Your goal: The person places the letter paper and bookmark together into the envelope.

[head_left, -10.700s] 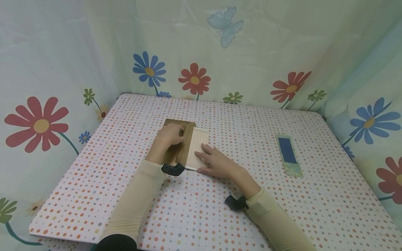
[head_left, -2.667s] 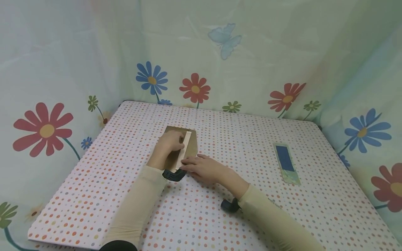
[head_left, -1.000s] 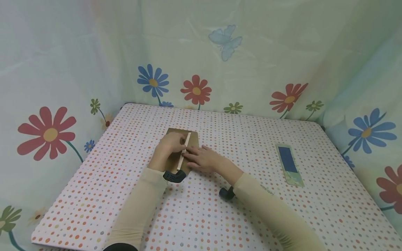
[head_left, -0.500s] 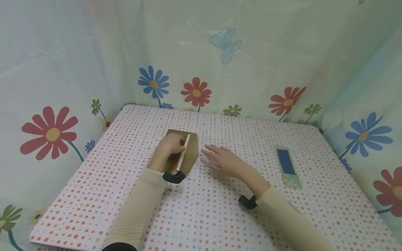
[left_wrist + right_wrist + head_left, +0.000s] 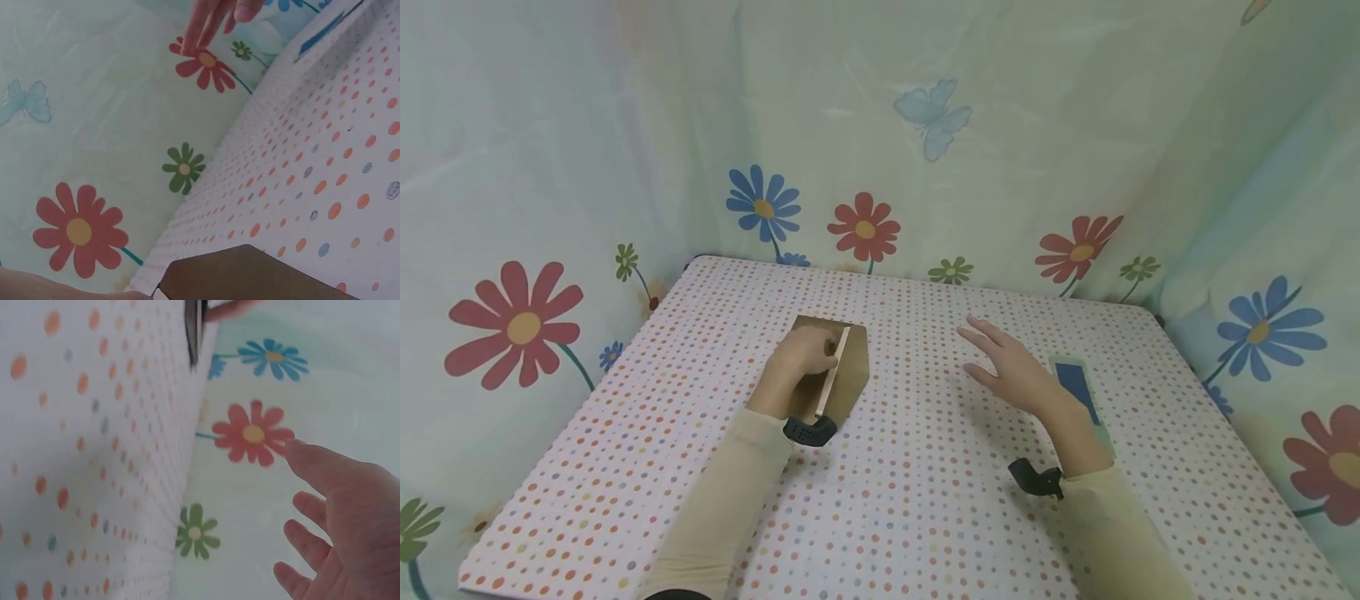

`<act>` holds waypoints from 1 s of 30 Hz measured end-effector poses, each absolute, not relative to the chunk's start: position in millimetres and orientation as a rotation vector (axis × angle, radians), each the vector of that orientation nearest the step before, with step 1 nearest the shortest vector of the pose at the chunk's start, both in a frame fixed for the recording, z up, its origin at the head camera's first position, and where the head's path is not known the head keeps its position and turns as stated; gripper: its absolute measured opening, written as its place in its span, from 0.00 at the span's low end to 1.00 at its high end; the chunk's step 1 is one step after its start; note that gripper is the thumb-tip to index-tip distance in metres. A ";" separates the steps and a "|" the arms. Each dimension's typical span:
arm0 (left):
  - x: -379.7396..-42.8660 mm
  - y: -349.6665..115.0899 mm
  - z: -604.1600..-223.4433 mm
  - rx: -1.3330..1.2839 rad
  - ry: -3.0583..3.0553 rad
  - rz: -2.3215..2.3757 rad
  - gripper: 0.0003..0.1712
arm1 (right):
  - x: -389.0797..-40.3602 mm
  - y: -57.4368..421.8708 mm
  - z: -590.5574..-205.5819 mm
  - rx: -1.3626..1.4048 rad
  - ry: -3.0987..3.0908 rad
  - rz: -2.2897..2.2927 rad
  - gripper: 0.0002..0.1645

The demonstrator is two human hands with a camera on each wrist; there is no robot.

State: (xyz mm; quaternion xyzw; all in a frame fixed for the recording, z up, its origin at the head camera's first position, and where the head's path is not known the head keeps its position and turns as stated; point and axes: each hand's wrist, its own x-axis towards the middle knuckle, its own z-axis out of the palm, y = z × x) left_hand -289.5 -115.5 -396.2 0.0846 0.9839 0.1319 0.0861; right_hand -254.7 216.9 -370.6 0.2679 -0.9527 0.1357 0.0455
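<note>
A brown paper envelope (image 5: 854, 367) lies on the dotted table, its pointed flap spread to the right. A narrow edge of folded white paper (image 5: 831, 383) shows along its opening. My left hand (image 5: 803, 352) rests on the envelope with curled fingers, gripping it at the opening with the thumb by the paper edge. The left wrist view has the brown flap (image 5: 240, 275) at the bottom. My right hand (image 5: 1009, 367) hovers above the table, fingers spread and holding nothing. Just beyond it lies a pale green card (image 5: 1077, 387) with a dark blue panel, partly hidden by the right forearm.
The white table (image 5: 910, 500) has a dotted cover. A flower-printed curtain (image 5: 820, 100) hangs behind it and at both sides. A dark camera band (image 5: 1034, 478) sits at the right wrist, another (image 5: 810, 430) at the left.
The white sheet beside the envelope has become a narrow edge at its opening. My right hand has left the envelope and moved right towards the green card. The left hand stays put.
</note>
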 end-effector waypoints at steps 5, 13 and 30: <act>-288.4 -110.4 -401.1 0.264 2.925 0.413 0.25 | -255.8 246.7 -367.5 0.639 -2.970 0.508 0.37; -288.8 -111.3 -406.3 0.277 2.923 0.417 0.25 | -260.3 286.4 -374.7 0.523 -2.977 0.525 0.35; -291.3 -118.8 -389.8 0.318 2.911 0.371 0.21 | -262.4 340.3 -369.6 0.276 -2.955 0.675 0.33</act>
